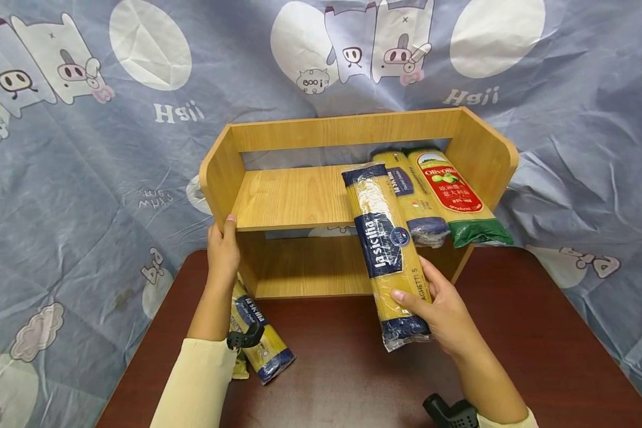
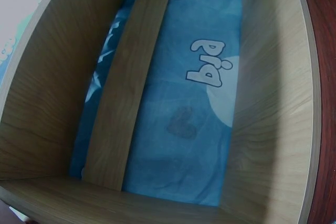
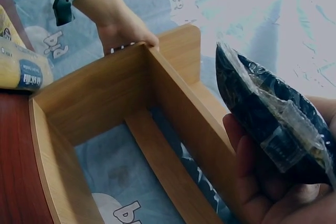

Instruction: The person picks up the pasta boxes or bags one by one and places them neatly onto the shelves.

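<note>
My right hand [image 1: 444, 309] holds a pack of spaghetti [image 1: 387, 255] near its lower end, thumb across the front and fingers behind. Clear film with a navy "la sicilia" label wraps it. The pack tilts in front of the wooden shelf unit [image 1: 294, 199], its top overlapping the upper board in the head view. In the right wrist view the pack's dark end [image 3: 278, 119] faces the camera. At the unit's left side, my left hand [image 1: 223, 252] grips the side panel where the upper board meets it. The left wrist view shows only the lower compartment [image 2: 184, 98].
On the upper board's right lie another la sicilia pack [image 1: 412, 202] and an Olivoilà pasta pack [image 1: 455, 196] with a green end jutting past the edge. Another spaghetti pack [image 1: 264, 339] lies on the dark red table [image 1: 331, 368] beside my left forearm, over a yellowish packet [image 1: 241, 365].
</note>
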Demonstrator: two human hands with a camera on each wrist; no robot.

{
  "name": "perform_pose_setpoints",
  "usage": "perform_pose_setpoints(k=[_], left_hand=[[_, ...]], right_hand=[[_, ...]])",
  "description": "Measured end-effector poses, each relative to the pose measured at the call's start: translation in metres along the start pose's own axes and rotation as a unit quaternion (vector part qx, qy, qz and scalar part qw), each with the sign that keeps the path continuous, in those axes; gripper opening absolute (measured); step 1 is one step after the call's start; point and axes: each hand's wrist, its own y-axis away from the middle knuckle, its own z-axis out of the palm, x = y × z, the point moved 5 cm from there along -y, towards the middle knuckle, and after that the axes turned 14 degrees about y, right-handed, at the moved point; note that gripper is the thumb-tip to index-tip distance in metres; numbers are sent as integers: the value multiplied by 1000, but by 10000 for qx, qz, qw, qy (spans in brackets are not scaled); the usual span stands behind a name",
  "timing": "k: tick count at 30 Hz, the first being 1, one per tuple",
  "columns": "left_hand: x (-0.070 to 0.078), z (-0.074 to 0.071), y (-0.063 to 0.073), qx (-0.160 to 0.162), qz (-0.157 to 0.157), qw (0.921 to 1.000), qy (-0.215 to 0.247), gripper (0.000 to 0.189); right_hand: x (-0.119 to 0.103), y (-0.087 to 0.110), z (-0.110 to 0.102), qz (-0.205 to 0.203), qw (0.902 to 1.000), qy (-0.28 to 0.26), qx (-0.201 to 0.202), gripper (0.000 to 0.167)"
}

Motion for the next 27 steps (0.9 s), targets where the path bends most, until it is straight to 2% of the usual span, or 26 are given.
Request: perform_pose_setpoints(k=[7, 16, 21, 27], left_hand=[[0, -1, 0, 22, -16, 10000, 5, 55], [-1, -1, -1, 19, 21, 10000, -8, 54], [-2, -1, -1, 38, -7, 10000, -35, 55], [-3, -1, -2, 40, -93, 9999, -5, 56]], right_hand=[[4, -8, 7, 5, 9997, -238, -13, 69], [10, -16, 12, 280, 9988, -395, 57, 69], [4, -17, 14, 190, 9972, -694, -218, 64], [-5, -18, 13, -61, 9893, -1301, -656, 63]])
